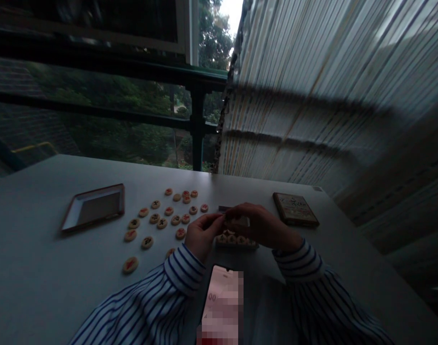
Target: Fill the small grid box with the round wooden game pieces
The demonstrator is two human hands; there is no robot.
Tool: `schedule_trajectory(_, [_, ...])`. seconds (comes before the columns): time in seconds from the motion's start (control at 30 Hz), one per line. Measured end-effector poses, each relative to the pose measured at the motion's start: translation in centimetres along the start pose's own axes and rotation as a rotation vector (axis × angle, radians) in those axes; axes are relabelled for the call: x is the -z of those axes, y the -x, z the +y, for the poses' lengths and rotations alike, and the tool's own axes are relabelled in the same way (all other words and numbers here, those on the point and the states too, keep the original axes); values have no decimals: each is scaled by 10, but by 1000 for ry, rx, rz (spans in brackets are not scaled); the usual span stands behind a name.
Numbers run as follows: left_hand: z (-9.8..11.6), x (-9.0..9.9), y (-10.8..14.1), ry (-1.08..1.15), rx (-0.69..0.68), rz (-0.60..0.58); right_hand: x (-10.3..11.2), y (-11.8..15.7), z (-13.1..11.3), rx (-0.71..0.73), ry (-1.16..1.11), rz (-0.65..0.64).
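My left hand (203, 233) is closed in a pinch, its fingertips meeting those of my right hand (263, 226) above a small open box (236, 246). The right hand curves over from the other side, fingers bent. Anything between the fingertips is too dark and small to make out. Inside the box, round Chinese chess pieces (232, 239) lie in a row along the near side; my right hand hides part of the rest. Left of my hands, several loose Chinese chess pieces (162, 224) with red or black characters are scattered on the white table (85, 282).
A shallow tray-like lid (120, 206) lies at the left. At the right is a flat patterned box (297, 210). A lit phone (220, 302) lies between my forearms. Beyond the table are a window railing (197, 120) and a striped curtain (286, 96).
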State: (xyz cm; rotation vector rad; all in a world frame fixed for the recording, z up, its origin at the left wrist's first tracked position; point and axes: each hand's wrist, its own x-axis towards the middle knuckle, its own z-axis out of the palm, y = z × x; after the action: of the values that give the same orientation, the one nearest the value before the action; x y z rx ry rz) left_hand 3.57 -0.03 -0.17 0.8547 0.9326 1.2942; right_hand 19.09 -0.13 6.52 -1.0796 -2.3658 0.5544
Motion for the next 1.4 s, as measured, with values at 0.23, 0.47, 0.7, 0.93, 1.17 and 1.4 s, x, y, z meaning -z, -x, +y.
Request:
schedule_trajectory(0.23, [3, -2, 2, -13, -12, -49, -1, -1, 1, 32, 152, 9])
schedule_trajectory(0.47, [-1, 2, 1, -226, -85, -44, 4, 0, -1, 5, 214, -11])
schedule_trajectory(0.7, [-1, 12, 1, -790, -375, 48, 15, 5, 13, -91, 271, -52])
schedule_trajectory(0.93, [-6, 13, 4, -1074, -535, -3, 21, 11, 36, -217, 343, -97])
schedule_trajectory(1.17, [-7, 14, 4, -1194, -514, -26, 18, 15, 51, -250, 419, -142])
schedule_trajectory(1.4, [-8, 13, 4, -1207, -476, -44, 15, 13, 55, -273, 444, -197])
